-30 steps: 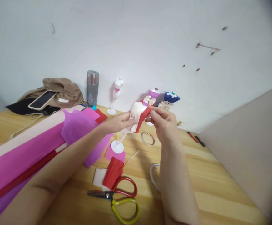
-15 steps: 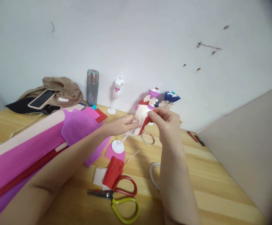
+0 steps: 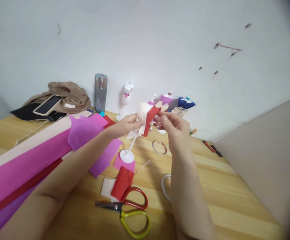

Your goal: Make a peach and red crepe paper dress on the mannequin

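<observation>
My left hand (image 3: 128, 126) is closed around a small white mannequin stand, thumb pressed on the cream paper (image 3: 142, 111) wrapped about its body. The mannequin is tilted, its round white base (image 3: 127, 156) low on the table side. A strip of red paper (image 3: 150, 119) runs down its right side. My right hand (image 3: 174, 125) is just right of this strip, fingers half bent and apart; whether a fingertip touches the paper is hard to see. A pleated cream bow (image 3: 161, 106) shows right above the red strip.
Scissors (image 3: 120, 207) with red and yellow handles lie in front, beside red paper (image 3: 122, 183). Tape rolls (image 3: 159, 147) sit near my right arm. Long coloured paper sheets (image 3: 32, 151) cover the left. Behind stand a flask (image 3: 101, 93), a bare mannequin (image 3: 128, 89) and dressed ones (image 3: 186, 102).
The mannequin has turned, so more of the red strip faces me. The fingers of my right hand have loosened from the red paper's edge. My left hand has shifted slightly up with the mannequin.
</observation>
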Demonstrator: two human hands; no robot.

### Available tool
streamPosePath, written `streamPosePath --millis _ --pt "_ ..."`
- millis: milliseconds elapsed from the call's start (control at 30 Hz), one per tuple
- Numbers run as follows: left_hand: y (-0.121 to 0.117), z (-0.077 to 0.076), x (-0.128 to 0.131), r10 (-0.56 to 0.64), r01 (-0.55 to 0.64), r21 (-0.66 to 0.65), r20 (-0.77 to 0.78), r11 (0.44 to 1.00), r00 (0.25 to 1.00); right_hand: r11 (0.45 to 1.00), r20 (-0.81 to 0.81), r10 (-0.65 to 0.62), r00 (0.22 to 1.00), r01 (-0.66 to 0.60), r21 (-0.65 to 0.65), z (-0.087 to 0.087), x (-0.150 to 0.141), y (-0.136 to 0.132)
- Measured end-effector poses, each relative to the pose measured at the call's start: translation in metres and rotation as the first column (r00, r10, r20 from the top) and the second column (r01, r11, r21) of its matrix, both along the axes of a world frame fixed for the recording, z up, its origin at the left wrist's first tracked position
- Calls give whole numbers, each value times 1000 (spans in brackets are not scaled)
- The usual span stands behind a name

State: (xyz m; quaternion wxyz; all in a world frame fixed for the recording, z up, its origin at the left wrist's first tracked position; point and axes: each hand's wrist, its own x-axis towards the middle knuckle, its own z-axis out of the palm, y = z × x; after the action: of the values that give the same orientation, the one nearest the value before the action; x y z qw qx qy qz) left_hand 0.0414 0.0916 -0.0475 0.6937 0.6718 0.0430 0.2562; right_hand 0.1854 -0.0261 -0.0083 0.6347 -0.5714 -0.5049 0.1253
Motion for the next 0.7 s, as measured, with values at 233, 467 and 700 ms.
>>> streamPosePath --millis 233,467,700 --pt "7 3 -5 46 -26 -183 107 983 993 994 134 86 987 -75 -84 -4 -16 2" --pt "1 2 -4 7 -2 -78 66 997 998 997 237 -66 969 74 -23 -2 -30 1" --pt "-6 13 -7 5 -6 56 5 998 1000 990 248 -121 961 135 -39 -1 -33 -1"
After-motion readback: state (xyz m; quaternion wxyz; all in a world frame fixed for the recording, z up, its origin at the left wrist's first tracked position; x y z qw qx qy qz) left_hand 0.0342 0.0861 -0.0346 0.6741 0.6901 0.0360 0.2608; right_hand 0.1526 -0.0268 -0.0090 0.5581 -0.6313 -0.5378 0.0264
